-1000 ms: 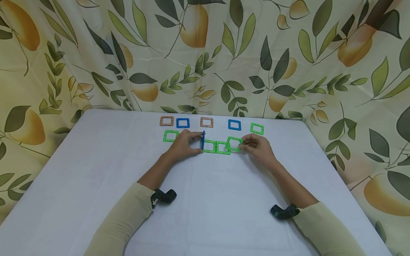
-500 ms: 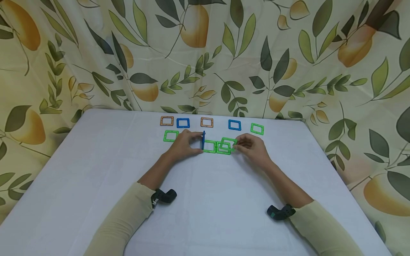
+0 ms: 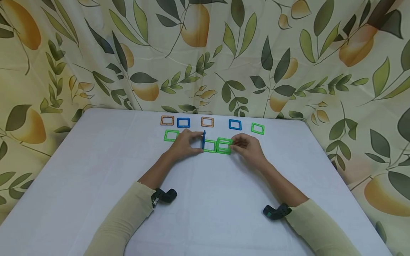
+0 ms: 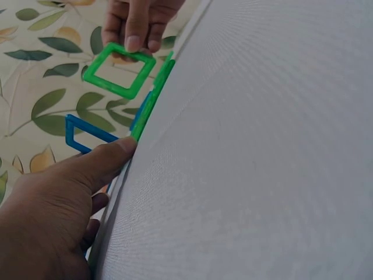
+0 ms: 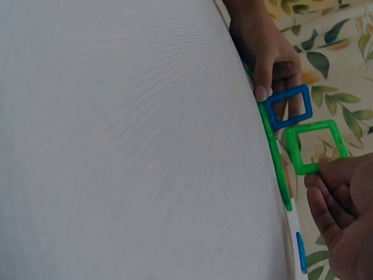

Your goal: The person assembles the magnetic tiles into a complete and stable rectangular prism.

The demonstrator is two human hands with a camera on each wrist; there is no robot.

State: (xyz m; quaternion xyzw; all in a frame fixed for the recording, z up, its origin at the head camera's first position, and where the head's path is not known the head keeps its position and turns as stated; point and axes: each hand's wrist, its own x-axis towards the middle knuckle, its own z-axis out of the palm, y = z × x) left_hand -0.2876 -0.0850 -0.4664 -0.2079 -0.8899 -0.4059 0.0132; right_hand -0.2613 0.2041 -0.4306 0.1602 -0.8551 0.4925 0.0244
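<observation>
Smooth, plastic-looking square frames with rounded corners are lying and standing about the hands, on a white cloth [image 3: 208,199] that is showing a fine, woven-looking grain. The left hand [image 3: 183,145] is gripping a blue square frame [image 5: 307,102] by opposite edges, thumb on the near side and fingers on the far side; the frame is standing upright, an open window with slim, straight bars. The right hand [image 3: 250,147], apart from the left, is pinching a green square frame [image 5: 294,151] by one edge between thumb and fingers. This bright, slightly glossy frame is hanging tilted between the hands, just above the flat pieces and clear of them in the wrist views. Below it, a flat green pair is lying edge to edge: the left green piece [image 3: 210,151] is reaching the base of the blue one, and the right green piece [image 3: 223,153] is sitting nearer the right hand. Whether the left thumb is also touching green is hard to tell. Beyond the hands, an orange frame [image 3: 207,126] is lying flat; behind everything, a leaf-and-fruit printed curtain [image 3: 192,81] is hanging in soft creases.
</observation>
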